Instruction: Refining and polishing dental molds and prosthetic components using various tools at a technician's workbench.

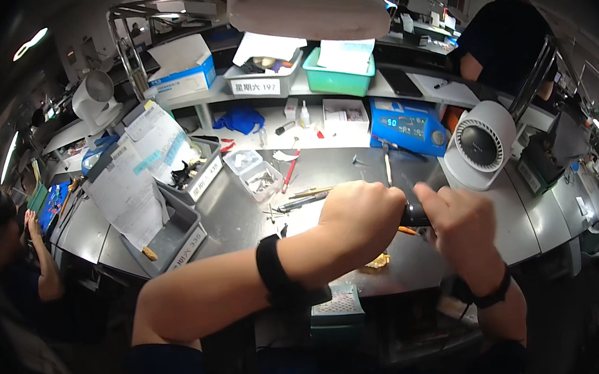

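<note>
My left hand is closed in a fist above the front of the metal bench. Close to its right, my right hand is also closed and slightly blurred. Between the two fists shows a short, dark, cylindrical piece that both hands grip; its full shape is hidden by the fingers. Below the hands a small gold-coloured lump lies near the bench edge. An orange-tipped tool shows just under the dark piece. Black bands circle both wrists.
Left stand grey bins with papers, and a clear plastic box of small parts. A red pen-like tool lies nearby. A blue control unit and a white fan stand right. People are at both sides.
</note>
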Available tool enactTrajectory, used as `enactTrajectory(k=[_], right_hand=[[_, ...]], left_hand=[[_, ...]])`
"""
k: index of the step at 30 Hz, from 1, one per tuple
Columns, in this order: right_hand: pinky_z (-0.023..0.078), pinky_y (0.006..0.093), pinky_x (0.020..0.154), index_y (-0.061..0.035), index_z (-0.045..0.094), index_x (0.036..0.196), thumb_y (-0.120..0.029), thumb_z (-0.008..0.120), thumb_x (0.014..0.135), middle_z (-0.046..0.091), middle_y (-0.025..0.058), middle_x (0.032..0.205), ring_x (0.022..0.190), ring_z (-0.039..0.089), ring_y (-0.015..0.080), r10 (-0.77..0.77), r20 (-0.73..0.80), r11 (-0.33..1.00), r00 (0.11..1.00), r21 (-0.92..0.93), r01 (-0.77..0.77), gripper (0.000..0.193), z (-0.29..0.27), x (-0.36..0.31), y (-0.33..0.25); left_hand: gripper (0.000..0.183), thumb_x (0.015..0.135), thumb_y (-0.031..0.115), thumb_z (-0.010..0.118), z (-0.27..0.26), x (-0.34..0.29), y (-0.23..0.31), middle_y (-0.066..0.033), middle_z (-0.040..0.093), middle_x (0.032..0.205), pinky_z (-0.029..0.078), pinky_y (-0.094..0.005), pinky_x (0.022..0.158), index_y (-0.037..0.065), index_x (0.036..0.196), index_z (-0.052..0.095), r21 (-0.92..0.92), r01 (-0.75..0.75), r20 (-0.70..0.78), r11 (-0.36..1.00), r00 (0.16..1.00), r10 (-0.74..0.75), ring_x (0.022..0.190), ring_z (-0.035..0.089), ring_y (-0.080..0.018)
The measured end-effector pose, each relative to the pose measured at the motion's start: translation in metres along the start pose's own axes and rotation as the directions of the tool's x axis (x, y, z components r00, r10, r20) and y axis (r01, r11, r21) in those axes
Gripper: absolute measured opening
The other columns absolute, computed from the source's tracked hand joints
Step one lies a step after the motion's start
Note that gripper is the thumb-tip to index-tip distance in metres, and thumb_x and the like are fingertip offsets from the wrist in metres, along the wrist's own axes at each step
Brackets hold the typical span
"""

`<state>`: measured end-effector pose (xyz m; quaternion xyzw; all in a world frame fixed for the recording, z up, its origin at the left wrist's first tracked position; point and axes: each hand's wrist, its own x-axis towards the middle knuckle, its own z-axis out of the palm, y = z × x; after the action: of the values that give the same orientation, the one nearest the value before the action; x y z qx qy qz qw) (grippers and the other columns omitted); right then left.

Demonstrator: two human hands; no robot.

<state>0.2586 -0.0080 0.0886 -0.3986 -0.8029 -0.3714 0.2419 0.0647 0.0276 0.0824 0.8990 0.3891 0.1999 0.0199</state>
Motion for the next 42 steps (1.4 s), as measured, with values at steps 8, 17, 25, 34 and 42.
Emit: enactTrajectory(k=[8,17,25,34,42], right_hand=[[0.049,0.0447,0.056,-0.011,0.07,0.096,-0.009,0.071,0.076,0.061,0.0084,0.068,0.063,0.065,0.0313,0.137,0.278,0.931,0.951,0.292,-0.219,0.021,0.02,-0.02,0.005],[0.045,0.0447,0.056,-0.0069,0.073,0.097,-0.007,0.073,0.083,0.064,0.0117,0.071,0.064,0.064,0.0341,0.328,0.178,0.857,0.928,0.356,-0.372,0.014,0.002,-0.082,0.029],[0.046,0.0433,0.058,-0.0051,0.072,0.094,-0.006,0.075,0.082,0.065,0.0135,0.073,0.066,0.065,0.0353,0.405,0.239,0.812,0.883,0.349,-0.467,0.012,0.011,-0.101,0.029],[0.046,0.0421,0.057,-0.0067,0.074,0.095,-0.007,0.078,0.075,0.063,0.0118,0.07,0.064,0.064,0.034,0.405,0.279,0.805,0.87,0.341,-0.485,0.02,-0.002,-0.098,0.023],[0.044,0.0418,0.058,-0.0039,0.074,0.101,-0.019,0.084,0.066,0.055,0.0063,0.066,0.059,0.057,0.0291,0.218,0.264,0.862,0.939,0.399,-0.313,0.039,-0.016,-0.085,0.014]], left_hand=[[0.009,0.081,0.008,0.063,0.005,-0.026,-0.024,-0.0081,0.068,0.07,0.045,-0.0375,0.061,0.009,0.072,0.06,0.274,-0.146,-0.14,0.951,0.972,0.189,0.069,0.068,-0.0247],[0.017,0.08,0.013,0.079,-0.028,-0.108,-0.133,-0.0167,0.073,0.086,0.056,-0.0416,0.076,0.004,0.093,0.077,0.135,0.423,0.049,0.896,0.9,-0.433,0.085,0.071,-0.0355],[0.015,0.08,0.005,0.075,0.008,-0.101,-0.154,-0.021,0.074,0.09,0.057,-0.0436,0.079,0.001,0.095,0.077,0.029,0.463,0.105,0.886,0.88,-0.464,0.087,0.072,-0.0382],[0.009,0.079,0.008,0.07,0.014,-0.103,-0.16,-0.026,0.07,0.083,0.057,-0.0505,0.078,0.0,0.08,0.074,0.267,0.487,0.083,0.832,0.848,-0.523,0.084,0.07,-0.0442],[0.012,0.082,-0.007,0.067,-0.036,-0.127,-0.043,-0.0171,0.07,0.084,0.055,-0.0433,0.07,-0.001,0.091,0.071,-0.17,0.137,-0.338,0.976,0.922,-0.189,0.079,0.069,-0.0365]])
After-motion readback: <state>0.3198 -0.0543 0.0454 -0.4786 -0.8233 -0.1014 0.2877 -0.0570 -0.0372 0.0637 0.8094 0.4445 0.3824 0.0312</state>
